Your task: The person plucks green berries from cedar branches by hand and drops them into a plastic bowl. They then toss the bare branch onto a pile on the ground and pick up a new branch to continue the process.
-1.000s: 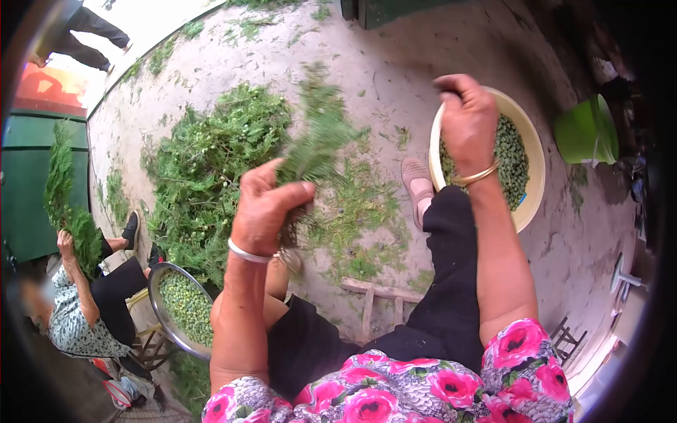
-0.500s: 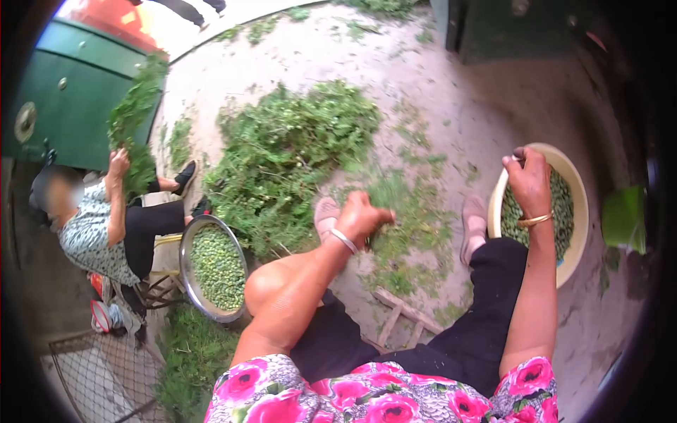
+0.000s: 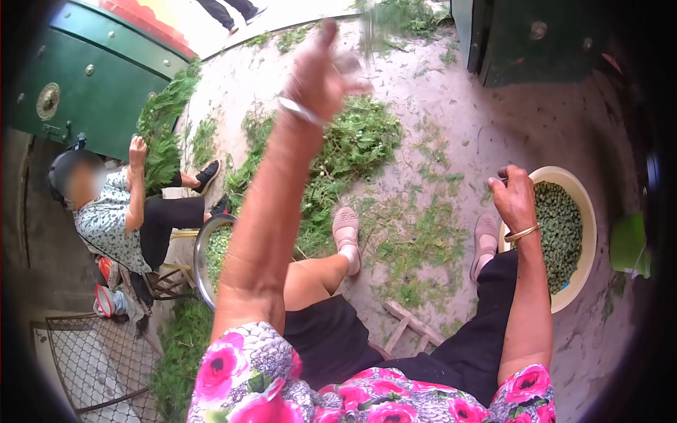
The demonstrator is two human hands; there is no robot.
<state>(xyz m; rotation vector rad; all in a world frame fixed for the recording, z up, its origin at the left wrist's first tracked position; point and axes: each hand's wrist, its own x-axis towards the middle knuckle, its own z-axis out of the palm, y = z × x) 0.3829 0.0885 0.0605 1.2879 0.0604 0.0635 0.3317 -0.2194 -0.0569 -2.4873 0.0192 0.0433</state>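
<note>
My left hand (image 3: 321, 81), with a silver bangle at the wrist, is stretched far forward above the pile of leafy green branches (image 3: 363, 144). Its fingers are spread and blurred by motion. Just beyond them is a smeared green sprig (image 3: 372, 28), apart from the hand as far as the blur shows. By my right knee, my right hand (image 3: 515, 201) is closed, thumb against fingers; whatever it may hold is hidden. It is beside the cream basin (image 3: 591, 225), which contains many small green pods or berries (image 3: 560, 233).
At left a seated person (image 3: 116, 211) holds a leafy branch (image 3: 166, 120). A steel basin (image 3: 199, 257) of green berries is partly behind my left arm. A green bucket (image 3: 627, 243) stands at right. A wooden frame (image 3: 409, 324) lies between my legs; more greenery (image 3: 187, 366) lies lower left.
My left hand has swung forward and up from between my knees, and the sprig has left it. My right hand stays closed by the cream basin. The view has shifted slightly.
</note>
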